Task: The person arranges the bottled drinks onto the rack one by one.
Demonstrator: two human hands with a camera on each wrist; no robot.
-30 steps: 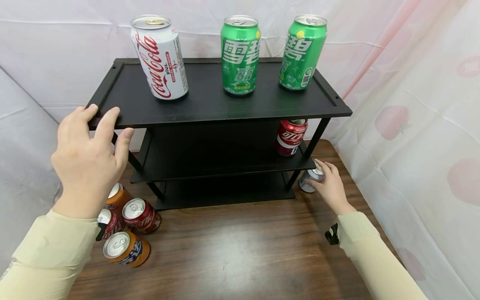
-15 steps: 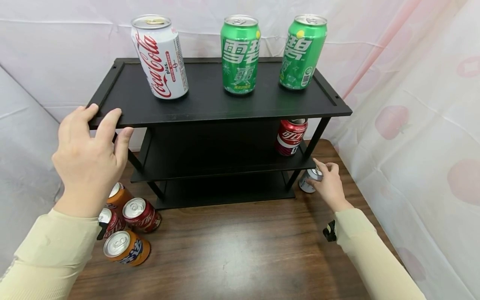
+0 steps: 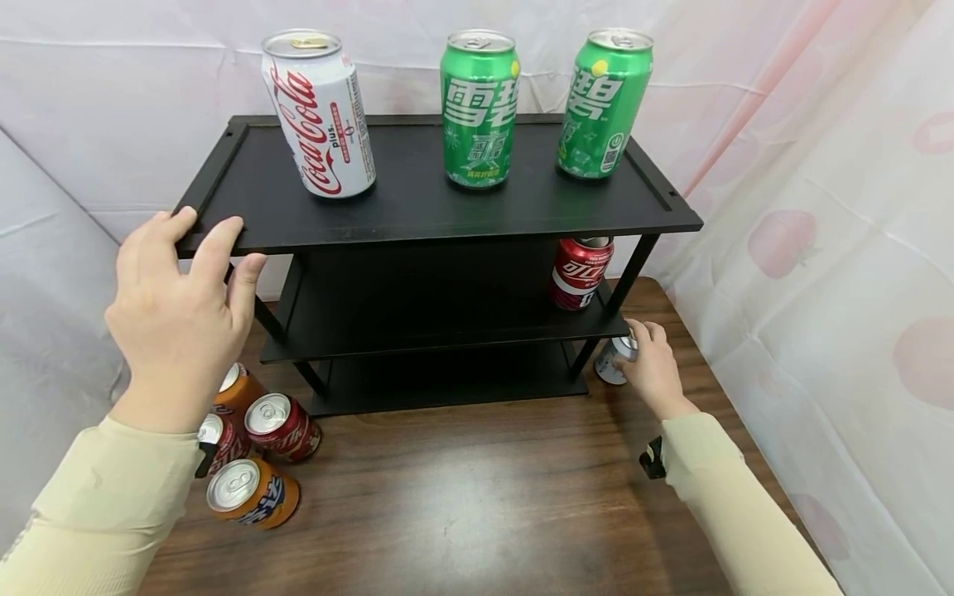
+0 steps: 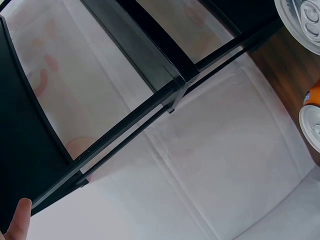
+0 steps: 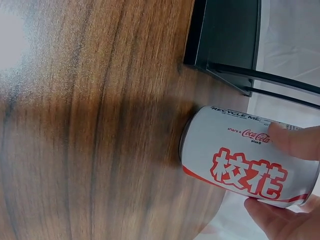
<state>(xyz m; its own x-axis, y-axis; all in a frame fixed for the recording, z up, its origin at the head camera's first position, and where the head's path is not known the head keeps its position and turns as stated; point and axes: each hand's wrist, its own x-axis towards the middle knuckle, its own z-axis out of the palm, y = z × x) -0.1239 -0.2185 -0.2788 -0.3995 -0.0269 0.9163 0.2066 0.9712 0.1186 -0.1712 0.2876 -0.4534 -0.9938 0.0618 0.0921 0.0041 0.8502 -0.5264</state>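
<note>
A black three-tier shelf (image 3: 417, 211) stands on the table. My left hand (image 3: 179, 306) holds its top board at the left front corner, with fingers over the edge and the thumb by the front. One fingertip (image 4: 21, 212) shows at the board's edge in the left wrist view. On the right, beside the shelf's foot, my right hand (image 3: 654, 368) grips a white and silver Coca-Cola can (image 5: 235, 150). Its thumb lies on one side of the can and fingers on the other. The can stands upright, its base at the wooden table, partly covered by the hand.
On the top board stand a white Coca-Cola can (image 3: 320, 124) and two green Sprite cans (image 3: 477, 116). A red cola can (image 3: 577, 273) sits right on the middle tier. Several orange and dark red cans (image 3: 279, 488) stand left on the table (image 3: 462, 497). Pale curtains hang behind.
My right hand has shifted slightly left and its fingers have drawn in around the can. The left hand stays at the shelf's corner, and the other cans have not moved.
</note>
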